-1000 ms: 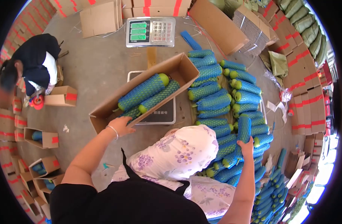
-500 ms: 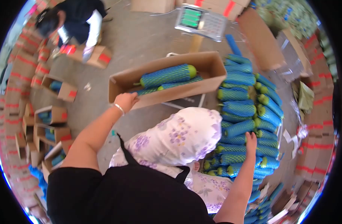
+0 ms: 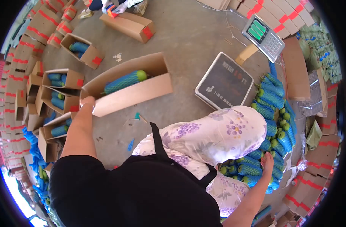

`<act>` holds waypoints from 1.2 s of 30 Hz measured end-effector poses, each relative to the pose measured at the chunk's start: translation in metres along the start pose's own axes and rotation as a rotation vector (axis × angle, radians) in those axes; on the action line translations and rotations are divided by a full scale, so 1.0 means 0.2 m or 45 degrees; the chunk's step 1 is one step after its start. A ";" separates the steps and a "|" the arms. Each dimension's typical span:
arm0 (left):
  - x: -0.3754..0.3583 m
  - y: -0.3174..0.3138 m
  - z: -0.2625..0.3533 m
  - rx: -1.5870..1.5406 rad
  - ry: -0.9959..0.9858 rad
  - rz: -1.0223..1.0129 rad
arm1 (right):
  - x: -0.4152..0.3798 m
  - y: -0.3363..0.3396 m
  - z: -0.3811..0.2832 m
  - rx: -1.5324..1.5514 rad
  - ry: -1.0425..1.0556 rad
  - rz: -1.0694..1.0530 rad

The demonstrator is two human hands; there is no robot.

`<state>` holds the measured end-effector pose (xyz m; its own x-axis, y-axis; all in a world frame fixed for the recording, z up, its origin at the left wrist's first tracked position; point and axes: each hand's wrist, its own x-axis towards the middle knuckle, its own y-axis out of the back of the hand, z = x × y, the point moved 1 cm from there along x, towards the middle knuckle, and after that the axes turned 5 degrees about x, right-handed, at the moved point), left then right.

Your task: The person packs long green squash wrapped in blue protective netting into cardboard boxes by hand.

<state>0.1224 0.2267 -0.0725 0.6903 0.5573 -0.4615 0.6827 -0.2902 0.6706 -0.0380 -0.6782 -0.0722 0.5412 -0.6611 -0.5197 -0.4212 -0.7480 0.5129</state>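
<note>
In the head view, your left hand [image 3: 88, 102] grips the near left corner of the open carton [image 3: 133, 92], left of center, with a netted green gourd [image 3: 125, 81] inside. Bare floor [image 3: 184, 49] separates its right end from the scale [image 3: 228, 81]. Your right hand [image 3: 268, 162] is at the netted pile [image 3: 273, 125], lower right; you can't tell whether its fingers hold anything.

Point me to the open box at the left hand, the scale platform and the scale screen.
Open box [image 3: 133, 95]: head view, on its near side wall.
Scale platform [image 3: 226, 81]: head view, on its dark top.
Scale screen [image 3: 257, 30]: head view, on its green rows.
</note>
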 end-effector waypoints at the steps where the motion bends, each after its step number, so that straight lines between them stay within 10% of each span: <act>1: 0.03 -0.02 0.01 0.078 -0.067 -0.084 | -0.01 0.00 -0.02 -0.055 -0.024 -0.010; 4: -0.07 0.19 0.27 0.137 -0.407 -0.023 | -0.11 -0.01 -0.02 -0.037 0.027 0.011; 9: -0.31 0.61 0.99 -0.582 -1.139 1.224 | -0.31 -0.01 -0.07 -0.064 0.156 0.035; 14: -0.17 0.75 1.59 0.786 -1.161 0.077 | -0.51 0.14 -0.03 -0.142 0.333 0.137; 15: 0.28 0.38 1.69 0.728 -1.065 0.212 | -0.58 0.16 -0.02 -0.136 0.324 0.180; 24: 0.34 0.64 1.04 0.864 -0.696 0.012 | -1.22 0.49 0.70 0.227 0.095 0.745; 25: 0.05 0.85 0.93 0.921 -1.059 0.202 | -1.31 0.49 0.88 0.256 0.051 0.754; 28: 0.22 0.77 1.12 1.030 -1.045 0.018 | -1.59 0.31 1.19 -0.283 -0.113 0.864; 33: 0.53 0.65 1.22 1.367 -0.863 -0.539 | -1.84 -0.22 1.20 0.974 -0.289 0.815; 36: -0.10 0.69 1.74 1.562 -1.840 -0.269 | -1.75 -0.38 1.10 1.176 -0.345 0.833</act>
<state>0.2864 -0.0958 -0.1724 -0.2133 -0.1418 -0.9666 0.0927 -0.9879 0.1245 -0.3554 -0.4037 -0.0799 -0.1017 -0.8443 -0.5262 -0.9932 0.0559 0.1022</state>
